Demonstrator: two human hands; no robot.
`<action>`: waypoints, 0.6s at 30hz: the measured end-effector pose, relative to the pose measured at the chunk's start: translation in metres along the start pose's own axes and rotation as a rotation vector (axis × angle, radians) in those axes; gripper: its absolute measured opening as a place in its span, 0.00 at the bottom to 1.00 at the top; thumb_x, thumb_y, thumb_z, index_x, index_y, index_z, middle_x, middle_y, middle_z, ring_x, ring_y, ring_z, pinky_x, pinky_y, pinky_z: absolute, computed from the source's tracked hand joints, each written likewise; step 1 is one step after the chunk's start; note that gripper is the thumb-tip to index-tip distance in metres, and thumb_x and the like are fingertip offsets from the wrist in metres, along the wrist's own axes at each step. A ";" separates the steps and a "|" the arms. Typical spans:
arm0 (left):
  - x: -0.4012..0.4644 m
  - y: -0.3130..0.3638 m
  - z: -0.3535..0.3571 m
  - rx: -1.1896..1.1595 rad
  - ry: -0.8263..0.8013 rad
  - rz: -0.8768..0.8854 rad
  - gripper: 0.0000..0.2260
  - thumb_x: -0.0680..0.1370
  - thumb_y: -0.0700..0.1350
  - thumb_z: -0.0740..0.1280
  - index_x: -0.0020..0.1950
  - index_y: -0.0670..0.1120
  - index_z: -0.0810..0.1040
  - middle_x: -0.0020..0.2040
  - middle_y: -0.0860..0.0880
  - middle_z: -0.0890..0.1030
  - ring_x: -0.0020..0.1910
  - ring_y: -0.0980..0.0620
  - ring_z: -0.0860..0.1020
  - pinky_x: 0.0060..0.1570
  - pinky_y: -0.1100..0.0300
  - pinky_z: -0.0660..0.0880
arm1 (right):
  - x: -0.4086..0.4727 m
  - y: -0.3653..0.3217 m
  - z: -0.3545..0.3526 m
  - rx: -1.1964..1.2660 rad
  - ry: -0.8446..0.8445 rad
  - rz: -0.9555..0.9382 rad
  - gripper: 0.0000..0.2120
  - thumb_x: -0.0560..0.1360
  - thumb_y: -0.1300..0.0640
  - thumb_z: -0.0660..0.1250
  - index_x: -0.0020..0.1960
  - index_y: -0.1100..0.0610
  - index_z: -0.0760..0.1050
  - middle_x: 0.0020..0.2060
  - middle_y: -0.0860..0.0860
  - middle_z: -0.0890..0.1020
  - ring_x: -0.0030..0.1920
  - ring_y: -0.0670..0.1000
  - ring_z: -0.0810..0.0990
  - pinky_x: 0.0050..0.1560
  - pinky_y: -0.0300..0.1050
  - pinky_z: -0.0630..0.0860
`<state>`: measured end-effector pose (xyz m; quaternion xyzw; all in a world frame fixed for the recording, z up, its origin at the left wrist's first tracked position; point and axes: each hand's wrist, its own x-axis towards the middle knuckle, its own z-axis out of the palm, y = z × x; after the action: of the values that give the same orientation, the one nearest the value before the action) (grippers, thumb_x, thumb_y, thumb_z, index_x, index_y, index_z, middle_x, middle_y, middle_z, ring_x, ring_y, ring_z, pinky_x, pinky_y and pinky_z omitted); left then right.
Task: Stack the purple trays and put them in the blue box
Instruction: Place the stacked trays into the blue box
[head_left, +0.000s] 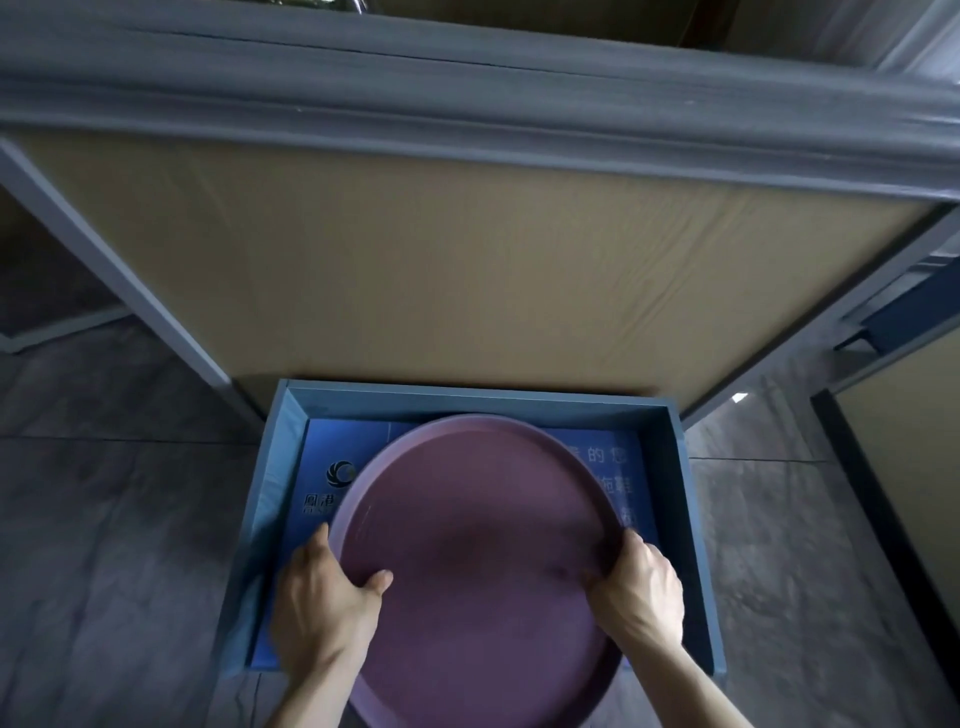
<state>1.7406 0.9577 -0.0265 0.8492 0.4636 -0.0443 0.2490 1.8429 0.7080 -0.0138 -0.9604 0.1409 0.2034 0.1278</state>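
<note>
A large round purple tray (478, 530) fills the lower middle of the head view, held over the open blue box (670, 467) on the floor. My left hand (324, 597) grips the tray's left rim, thumb lying inside it. My right hand (636, 587) clasps the right rim. The tray's far edge dips into the box while its near edge juts past the box's front wall. Whether more trays lie stacked beneath the top one is hidden. The box's bottom shows blue printed lining with white characters.
A table with a grey edge (467, 119) and tan underside (457, 280) stands right behind the box, its grey legs (119, 275) slanting down on either side. Grey tiled floor (104, 545) surrounds the box. A dark frame (878, 509) stands at the right.
</note>
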 end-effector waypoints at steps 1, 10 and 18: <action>0.000 0.000 0.000 0.006 0.002 0.001 0.44 0.63 0.54 0.82 0.74 0.43 0.69 0.67 0.42 0.79 0.67 0.39 0.76 0.57 0.45 0.75 | 0.000 0.000 0.001 -0.004 0.005 -0.005 0.18 0.73 0.53 0.71 0.59 0.59 0.73 0.54 0.57 0.81 0.58 0.60 0.79 0.57 0.50 0.74; 0.000 0.002 -0.001 0.048 -0.002 0.032 0.43 0.63 0.54 0.82 0.72 0.41 0.70 0.66 0.40 0.79 0.66 0.40 0.76 0.56 0.46 0.76 | 0.000 0.007 0.008 -0.020 0.005 -0.035 0.37 0.71 0.46 0.76 0.73 0.59 0.67 0.60 0.56 0.78 0.62 0.59 0.78 0.62 0.51 0.74; 0.001 0.004 -0.002 0.106 -0.001 0.061 0.42 0.63 0.55 0.81 0.71 0.40 0.70 0.64 0.40 0.79 0.64 0.40 0.77 0.54 0.46 0.77 | 0.000 0.006 0.009 -0.044 0.019 -0.046 0.39 0.71 0.47 0.77 0.75 0.59 0.64 0.61 0.57 0.78 0.63 0.58 0.77 0.63 0.50 0.73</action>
<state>1.7441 0.9577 -0.0237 0.8749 0.4345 -0.0617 0.2051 1.8381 0.7056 -0.0233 -0.9679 0.1157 0.1942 0.1100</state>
